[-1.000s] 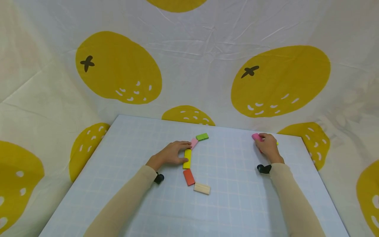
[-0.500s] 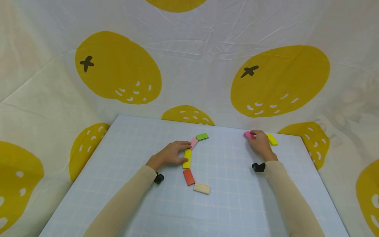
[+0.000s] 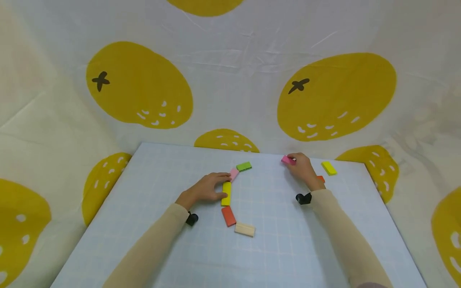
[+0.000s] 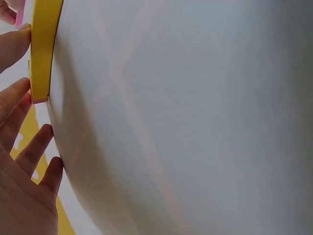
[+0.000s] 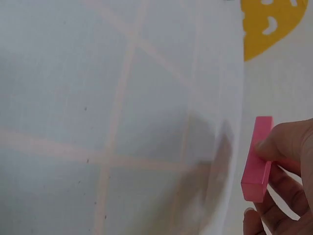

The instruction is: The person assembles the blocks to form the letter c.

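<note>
In the head view my left hand (image 3: 206, 188) rests beside a flat yellow block (image 3: 227, 200). Its thumb touches the block's side, and a fingertip reaches a pale pink block (image 3: 234, 173). The left wrist view shows the thumb and fingertips along one edge of that yellow block (image 4: 43, 54), not wrapped round it. A bright pink block (image 3: 286, 159) is pinched by my right hand (image 3: 303, 170) near the table's far edge. The right wrist view shows this pink block (image 5: 256, 159) between thumb and fingers, with a shadow on the cloth beside it.
A green block (image 3: 244, 166), a red block (image 3: 228, 216) and a plain wooden block (image 3: 245, 229) continue the curved row of blocks. At right lie another yellow block (image 3: 329, 168) and an orange-red one (image 3: 321, 179), partly behind my wrist. A fruit-patterned curtain (image 3: 234, 92) hangs behind the table.
My right hand has moved left with the bright pink block, uncovering the right-hand yellow block and part of the orange-red one. The left hand stays at the row.
</note>
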The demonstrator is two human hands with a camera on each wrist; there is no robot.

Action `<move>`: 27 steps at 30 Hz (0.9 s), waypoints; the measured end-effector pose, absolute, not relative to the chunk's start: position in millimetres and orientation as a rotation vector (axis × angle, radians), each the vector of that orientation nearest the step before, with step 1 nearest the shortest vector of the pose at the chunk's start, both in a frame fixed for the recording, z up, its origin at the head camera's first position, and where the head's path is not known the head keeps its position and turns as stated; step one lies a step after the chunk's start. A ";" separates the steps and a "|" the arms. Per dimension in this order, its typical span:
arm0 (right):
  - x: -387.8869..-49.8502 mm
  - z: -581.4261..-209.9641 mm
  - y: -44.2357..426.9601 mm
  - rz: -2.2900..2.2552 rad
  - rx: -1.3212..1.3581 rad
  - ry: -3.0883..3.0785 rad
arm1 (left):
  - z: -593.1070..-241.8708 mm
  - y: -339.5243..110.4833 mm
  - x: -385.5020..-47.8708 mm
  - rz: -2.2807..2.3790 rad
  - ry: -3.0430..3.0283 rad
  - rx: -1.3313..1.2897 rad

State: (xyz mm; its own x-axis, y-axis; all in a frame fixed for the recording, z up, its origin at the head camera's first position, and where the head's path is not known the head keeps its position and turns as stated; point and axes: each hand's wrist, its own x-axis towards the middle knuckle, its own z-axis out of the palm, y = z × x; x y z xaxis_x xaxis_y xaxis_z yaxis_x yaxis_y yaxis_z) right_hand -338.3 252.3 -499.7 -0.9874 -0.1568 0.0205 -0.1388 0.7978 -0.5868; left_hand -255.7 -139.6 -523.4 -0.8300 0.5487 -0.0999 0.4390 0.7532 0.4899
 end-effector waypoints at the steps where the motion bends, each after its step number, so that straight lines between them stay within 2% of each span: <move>1: -338.6 -498.6 249.4 -0.956 -0.253 2.951 | -523.1 -139.5 -255.6 0.673 2.714 0.773; 14: -335.9 -486.2 221.2 -1.006 -0.359 2.902 | -522.4 -140.3 -255.9 0.660 2.727 0.828; 27: -338.4 -495.4 192.7 -1.075 -0.455 2.890 | -527.0 -141.4 -257.1 0.636 2.736 0.844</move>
State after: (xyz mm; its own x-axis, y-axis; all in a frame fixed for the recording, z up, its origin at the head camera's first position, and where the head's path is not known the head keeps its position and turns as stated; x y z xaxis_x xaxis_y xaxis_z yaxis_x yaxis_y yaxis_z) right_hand -338.4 192.7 -495.4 -0.9571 -0.2793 0.0775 -0.2620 0.7195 -0.6432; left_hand -257.1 -141.4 -527.0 -0.8145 0.5759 -0.0701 0.4859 0.7432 0.4599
